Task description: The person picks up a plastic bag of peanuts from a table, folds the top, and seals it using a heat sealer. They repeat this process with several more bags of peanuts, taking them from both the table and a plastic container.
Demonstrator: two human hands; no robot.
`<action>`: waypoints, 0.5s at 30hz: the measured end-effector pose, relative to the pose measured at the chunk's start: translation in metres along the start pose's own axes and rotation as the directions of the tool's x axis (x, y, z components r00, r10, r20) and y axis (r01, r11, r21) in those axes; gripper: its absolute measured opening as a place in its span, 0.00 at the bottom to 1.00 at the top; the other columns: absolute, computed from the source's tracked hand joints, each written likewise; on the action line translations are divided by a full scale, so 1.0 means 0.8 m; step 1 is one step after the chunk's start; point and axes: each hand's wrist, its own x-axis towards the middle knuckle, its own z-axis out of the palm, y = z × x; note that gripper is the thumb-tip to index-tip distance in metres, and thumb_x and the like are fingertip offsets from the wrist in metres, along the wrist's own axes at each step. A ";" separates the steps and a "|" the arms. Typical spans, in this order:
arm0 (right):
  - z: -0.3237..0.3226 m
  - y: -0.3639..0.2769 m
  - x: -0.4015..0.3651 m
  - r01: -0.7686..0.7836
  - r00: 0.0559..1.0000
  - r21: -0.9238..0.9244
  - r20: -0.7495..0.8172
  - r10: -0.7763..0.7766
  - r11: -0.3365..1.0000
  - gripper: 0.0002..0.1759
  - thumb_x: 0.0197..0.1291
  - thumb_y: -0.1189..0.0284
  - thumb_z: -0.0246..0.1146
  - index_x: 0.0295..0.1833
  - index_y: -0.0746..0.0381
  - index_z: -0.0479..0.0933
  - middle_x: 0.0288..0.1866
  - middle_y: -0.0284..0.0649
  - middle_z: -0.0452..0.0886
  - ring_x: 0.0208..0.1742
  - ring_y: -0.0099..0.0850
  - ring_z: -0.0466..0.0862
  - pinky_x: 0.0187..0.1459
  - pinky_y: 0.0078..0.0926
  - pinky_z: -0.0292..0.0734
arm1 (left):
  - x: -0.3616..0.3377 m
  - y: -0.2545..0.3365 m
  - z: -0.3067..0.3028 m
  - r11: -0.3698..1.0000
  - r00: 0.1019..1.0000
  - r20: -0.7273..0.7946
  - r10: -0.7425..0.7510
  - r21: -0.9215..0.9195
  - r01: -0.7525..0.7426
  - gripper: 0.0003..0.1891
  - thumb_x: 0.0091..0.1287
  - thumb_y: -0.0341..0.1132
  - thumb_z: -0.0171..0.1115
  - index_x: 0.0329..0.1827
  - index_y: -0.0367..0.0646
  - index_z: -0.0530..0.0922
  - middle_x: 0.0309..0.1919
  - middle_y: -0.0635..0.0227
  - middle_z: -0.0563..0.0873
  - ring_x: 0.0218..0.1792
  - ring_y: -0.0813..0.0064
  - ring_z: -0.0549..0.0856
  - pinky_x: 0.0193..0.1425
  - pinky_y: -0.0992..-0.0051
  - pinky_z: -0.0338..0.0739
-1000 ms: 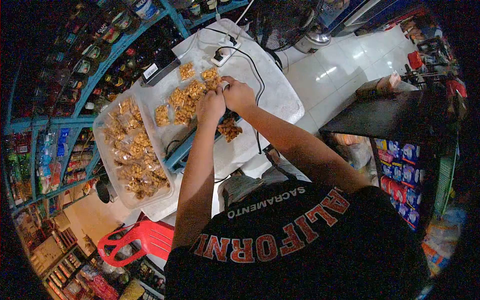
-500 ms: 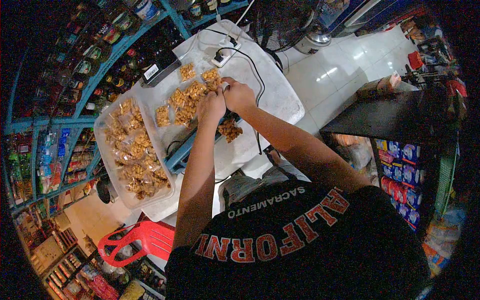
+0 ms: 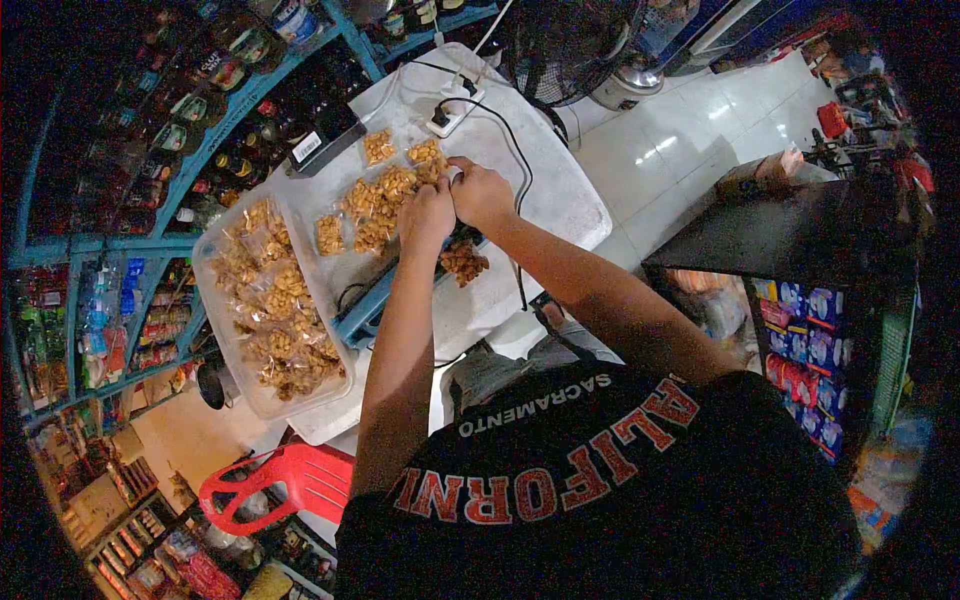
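Note:
My left hand and my right hand are side by side over the table, fingers closed in a pinch. They grip the top of a small clear bag of brown snack pieces, which lies between my forearms; the plastic at my fingertips is mostly hidden. Under my hands runs a long blue bar-shaped device, partly covered by my left forearm. Beyond my left hand lies a group of filled snack bags. A flat snack packet and another packet rest near them.
A clear plastic tub full of bagged snacks stands at the left of the white table. A power strip with black cables lies at the far end. A red plastic chair is at lower left, blue shelves behind.
The view has shifted very slightly. Both hands stay together in nearly the same pose, and the bags have not visibly moved on the table.

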 end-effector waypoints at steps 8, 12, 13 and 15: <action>-0.003 -0.003 -0.002 -0.025 1.000 0.023 0.000 0.025 0.999 0.16 0.51 0.70 0.47 0.46 0.54 0.74 0.29 0.51 0.78 0.31 0.47 0.79 0.35 0.41 0.74 | 0.008 -0.003 0.012 0.999 0.999 -0.013 -0.034 -0.038 0.033 0.19 0.66 0.41 0.32 0.56 0.46 0.65 0.42 0.54 0.78 0.43 0.56 0.78 0.46 0.60 0.72; -0.004 -0.002 -0.002 0.013 1.000 0.026 -0.021 -0.012 1.000 0.16 0.51 0.70 0.47 0.45 0.54 0.74 0.29 0.52 0.78 0.31 0.47 0.79 0.35 0.41 0.74 | 0.005 -0.001 0.008 0.997 0.998 -0.007 -0.065 -0.052 0.064 0.22 0.67 0.45 0.29 0.54 0.45 0.67 0.43 0.54 0.78 0.44 0.56 0.78 0.48 0.60 0.70; -0.005 -0.003 -0.002 -0.011 1.000 0.039 0.002 0.010 0.999 0.16 0.51 0.70 0.47 0.45 0.54 0.73 0.29 0.52 0.78 0.32 0.47 0.79 0.35 0.41 0.73 | 0.004 0.000 0.007 0.996 0.998 -0.012 -0.067 -0.051 0.066 0.22 0.67 0.45 0.29 0.54 0.45 0.67 0.43 0.54 0.78 0.44 0.56 0.78 0.48 0.60 0.70; -0.004 -0.002 -0.003 -0.008 1.000 0.039 0.005 0.008 0.999 0.16 0.51 0.69 0.47 0.45 0.54 0.73 0.29 0.52 0.78 0.32 0.47 0.79 0.35 0.42 0.73 | 0.000 0.000 0.001 0.997 0.999 -0.036 -0.026 -0.078 0.023 0.21 0.67 0.44 0.31 0.54 0.45 0.67 0.40 0.53 0.78 0.43 0.55 0.78 0.47 0.60 0.70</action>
